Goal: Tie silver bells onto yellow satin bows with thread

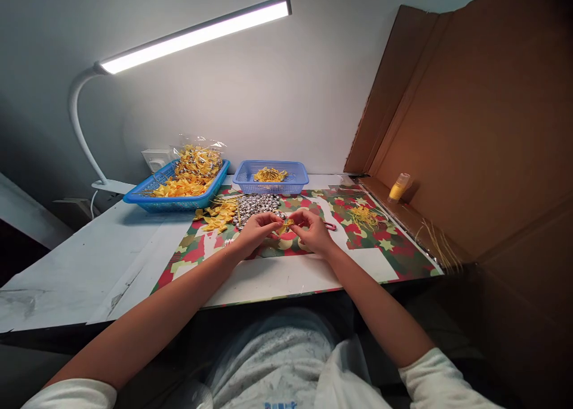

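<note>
Both hands meet over the patterned sheet (277, 248) at the front of the table. My left hand (258, 231) pinches one side of a small yellow ribbon bow (285, 226), and my right hand (312, 231) pinches its other side. Fingertips cover part of the bow. Just behind my left hand lies a pile of silver bells (257, 206). Loose yellow bows (218, 215) are heaped left of the bells. A red-handled tool (330, 226) shows partly beside my right hand. Thin gold ties (363, 217) lie farther right.
A blue basket (176, 203) at the back left holds many yellow bows and a clear bag. Behind the bells, a smaller blue basket (271, 188) holds yellow pieces. A lamp (192, 37) arches overhead. Cardboard (474, 128) walls the right side, near a yellow-filled tube (399, 187).
</note>
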`<state>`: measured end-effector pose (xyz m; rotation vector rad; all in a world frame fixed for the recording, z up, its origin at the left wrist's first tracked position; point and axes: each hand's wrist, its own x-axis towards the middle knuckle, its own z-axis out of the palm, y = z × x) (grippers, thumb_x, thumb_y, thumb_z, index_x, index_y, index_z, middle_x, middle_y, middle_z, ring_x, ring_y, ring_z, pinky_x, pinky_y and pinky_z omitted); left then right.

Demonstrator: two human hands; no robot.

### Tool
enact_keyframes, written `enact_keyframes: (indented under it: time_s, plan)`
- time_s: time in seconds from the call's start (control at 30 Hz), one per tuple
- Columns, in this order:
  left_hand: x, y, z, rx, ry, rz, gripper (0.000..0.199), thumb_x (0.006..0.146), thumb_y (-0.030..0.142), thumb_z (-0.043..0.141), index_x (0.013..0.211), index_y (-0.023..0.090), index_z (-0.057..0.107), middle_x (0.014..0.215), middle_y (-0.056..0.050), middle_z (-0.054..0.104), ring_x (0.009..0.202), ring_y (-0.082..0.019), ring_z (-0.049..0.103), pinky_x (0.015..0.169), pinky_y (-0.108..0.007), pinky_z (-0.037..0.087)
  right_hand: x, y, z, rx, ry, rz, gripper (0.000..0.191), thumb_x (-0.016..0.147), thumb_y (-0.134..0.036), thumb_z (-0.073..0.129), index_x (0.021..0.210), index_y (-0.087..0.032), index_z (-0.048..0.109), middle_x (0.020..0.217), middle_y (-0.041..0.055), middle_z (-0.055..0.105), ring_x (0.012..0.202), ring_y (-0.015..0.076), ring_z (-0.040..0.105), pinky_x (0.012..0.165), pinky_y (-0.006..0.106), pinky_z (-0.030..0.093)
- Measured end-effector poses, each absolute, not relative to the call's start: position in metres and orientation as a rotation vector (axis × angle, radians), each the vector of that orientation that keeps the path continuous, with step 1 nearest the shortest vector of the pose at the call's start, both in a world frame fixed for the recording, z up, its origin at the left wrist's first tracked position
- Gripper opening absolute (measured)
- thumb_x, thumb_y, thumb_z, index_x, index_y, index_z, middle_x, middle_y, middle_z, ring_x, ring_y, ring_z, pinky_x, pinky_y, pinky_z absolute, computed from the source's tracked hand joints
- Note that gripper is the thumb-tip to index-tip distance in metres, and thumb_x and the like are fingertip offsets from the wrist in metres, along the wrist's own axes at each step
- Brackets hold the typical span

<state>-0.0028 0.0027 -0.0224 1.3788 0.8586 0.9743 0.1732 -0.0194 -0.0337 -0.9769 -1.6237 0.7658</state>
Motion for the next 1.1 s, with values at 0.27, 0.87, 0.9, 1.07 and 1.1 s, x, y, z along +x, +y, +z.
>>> enact_keyframes:
  time_s: [0.27, 0.87, 0.9, 1.07, 1.1]
  plan:
    - [-0.004, 0.004, -0.026, 1.236, 0.804, 0.852, 0.031, 0.057, 0.032, 0.083, 0.073, 0.015, 0.065, 0.074, 0.001, 0.061, 0.056, -0.006, 0.055, 0.053, -0.019, 0.049, 0.177, -0.019, -0.031, -0.997, -1.610, 0.799, 0.020, 0.074, -0.032, 0.065, 0.089, -0.021, 0.060, 0.079, 0.0010, 0.066, 0.073, 0.0156, 0.062, 0.068, 0.030, 0.049]
    - [-0.004, 0.006, -0.026, 1.116, 0.721, 0.898, 0.036, 0.060, 0.027, 0.081, 0.093, 0.018, 0.072, 0.075, 0.001, 0.061, 0.062, -0.007, 0.055, 0.058, -0.020, 0.049, 0.241, 0.008, -0.062, -1.597, -1.628, 0.347, 0.020, 0.079, -0.035, 0.060, 0.071, -0.022, 0.046, 0.076, 0.0051, 0.056, 0.076, 0.0201, 0.051, 0.064, 0.031, 0.040]
    - [-0.004, 0.006, -0.026, 1.104, 0.721, 0.900, 0.038, 0.059, 0.027, 0.082, 0.095, 0.018, 0.072, 0.076, 0.001, 0.061, 0.062, -0.007, 0.055, 0.058, -0.020, 0.049, 0.235, 0.004, -0.056, -1.516, -1.649, 0.424, 0.017, 0.082, -0.035, 0.054, 0.076, -0.022, 0.047, 0.077, 0.0036, 0.056, 0.072, 0.0181, 0.050, 0.062, 0.029, 0.040]
    - [-0.003, 0.005, -0.024, 1.032, 0.724, 0.940, 0.044, 0.054, 0.028, 0.086, 0.094, 0.018, 0.073, 0.074, 0.001, 0.061, 0.062, -0.007, 0.055, 0.058, -0.021, 0.050, 0.207, -0.022, -0.028, -1.146, -1.781, 0.541, 0.019, 0.090, -0.038, 0.043, 0.095, -0.021, 0.051, 0.081, 0.0005, 0.057, 0.068, 0.0140, 0.051, 0.064, 0.026, 0.041]
    - [-0.002, 0.005, -0.024, 1.029, 0.721, 0.953, 0.044, 0.053, 0.029, 0.087, 0.093, 0.017, 0.073, 0.072, 0.002, 0.060, 0.062, -0.007, 0.055, 0.059, -0.021, 0.050, 0.203, -0.025, -0.025, -1.137, -1.818, 0.526, 0.019, 0.089, -0.038, 0.045, 0.092, -0.021, 0.053, 0.079, 0.0001, 0.057, 0.068, 0.0138, 0.052, 0.065, 0.026, 0.041]
